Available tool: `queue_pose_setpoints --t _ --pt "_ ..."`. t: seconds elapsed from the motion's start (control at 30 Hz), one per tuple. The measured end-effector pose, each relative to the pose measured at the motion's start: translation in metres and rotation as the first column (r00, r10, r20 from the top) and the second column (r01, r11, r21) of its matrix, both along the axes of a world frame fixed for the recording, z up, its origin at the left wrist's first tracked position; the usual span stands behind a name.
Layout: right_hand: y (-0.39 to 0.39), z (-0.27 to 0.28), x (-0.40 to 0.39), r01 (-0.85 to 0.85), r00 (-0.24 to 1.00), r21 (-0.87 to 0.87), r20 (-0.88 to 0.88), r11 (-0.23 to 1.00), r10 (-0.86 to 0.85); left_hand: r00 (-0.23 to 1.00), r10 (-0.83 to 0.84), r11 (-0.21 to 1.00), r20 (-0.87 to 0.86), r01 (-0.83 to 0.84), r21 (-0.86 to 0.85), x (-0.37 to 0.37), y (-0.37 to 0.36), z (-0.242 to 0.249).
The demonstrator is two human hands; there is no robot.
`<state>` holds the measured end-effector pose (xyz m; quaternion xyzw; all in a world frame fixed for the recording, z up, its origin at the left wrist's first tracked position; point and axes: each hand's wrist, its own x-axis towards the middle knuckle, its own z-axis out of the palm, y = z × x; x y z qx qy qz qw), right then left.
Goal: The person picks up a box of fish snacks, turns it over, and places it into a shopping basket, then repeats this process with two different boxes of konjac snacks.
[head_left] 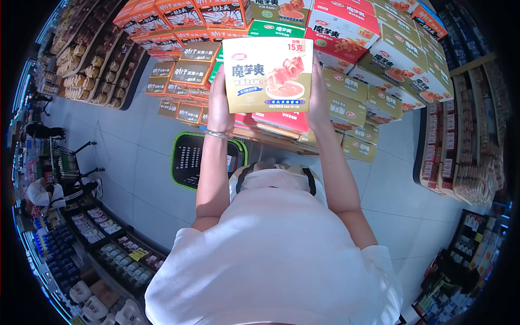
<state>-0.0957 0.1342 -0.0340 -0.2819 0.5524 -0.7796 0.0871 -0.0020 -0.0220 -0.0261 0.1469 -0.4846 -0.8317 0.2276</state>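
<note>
Between my two hands is a white and gold snack box (268,76), its printed front facing me, with a picture of red food and a dipping bowl. My left hand (220,103) presses on the box's left side, a bracelet at the wrist. On the right side, my right hand (318,97) grips it, fingers partly hidden behind the box. Stacked gold boxes (346,108), a red and white box (344,30) and orange boxes (179,46) stand just beyond the held one.
A black basket with a green rim (174,162) is on the floor at my left front. Shelves (100,59) curve along the left, more shelves (449,141) along the right. A person in white (46,193) is near a cart (67,162) at far left.
</note>
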Motion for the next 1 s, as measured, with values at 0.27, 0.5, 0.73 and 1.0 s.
queue_pose_setpoints --t 0.27,0.5,0.73,1.0 --pt "-0.002 -0.003 -0.004 0.019 0.999 0.032 0.025 0.999 -0.020 1.000 0.010 0.998 -0.010 -0.010 0.058 -0.009 -0.005 -0.012" --pt "-0.004 -0.006 -0.002 -0.003 0.999 0.049 0.041 0.999 0.001 0.998 0.069 0.996 0.002 -0.069 0.048 -0.005 -0.002 -0.013" --pt "-0.004 -0.007 -0.003 -0.025 1.000 0.006 -0.009 1.000 0.025 0.997 0.071 0.992 0.010 -0.072 0.105 -0.002 -0.002 -0.012" --pt "-0.003 -0.008 0.007 0.028 0.961 0.010 0.275 1.000 -0.030 0.996 0.090 0.990 -0.009 -0.088 0.114 0.002 0.003 -0.019"
